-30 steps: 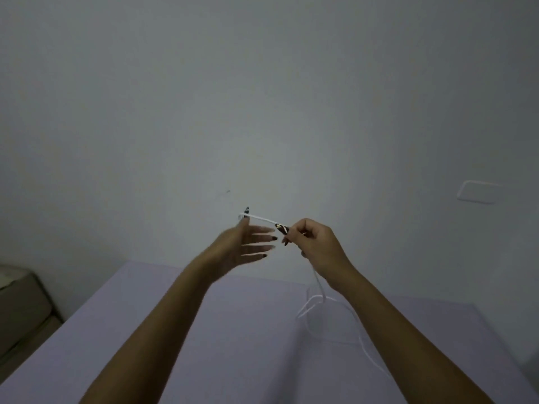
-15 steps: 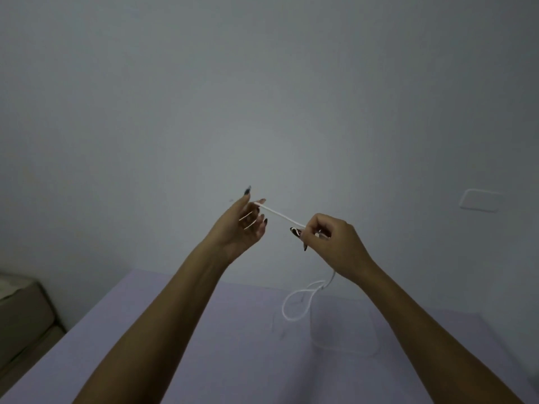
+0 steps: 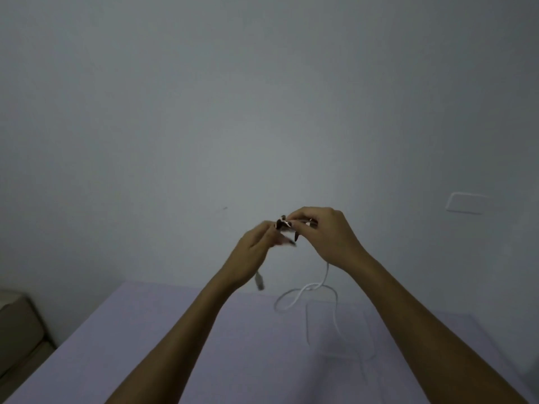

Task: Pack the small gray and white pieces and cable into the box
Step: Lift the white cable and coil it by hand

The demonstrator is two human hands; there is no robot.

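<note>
Cable (image 3: 303,293) pinched between both hands (image 3: 291,228)

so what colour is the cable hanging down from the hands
White. The cable shows best in the head view, looping below the right hand over the lilac surface.

arms: bare, no sleeves | nails (image 3: 296,236): long, dark polish

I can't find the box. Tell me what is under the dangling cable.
Under the cable is the purple table. A faint rectangular outline lies there, too dim to identify. The right forearm covers the table farther right. The hands hide the cable's upper end.
</note>
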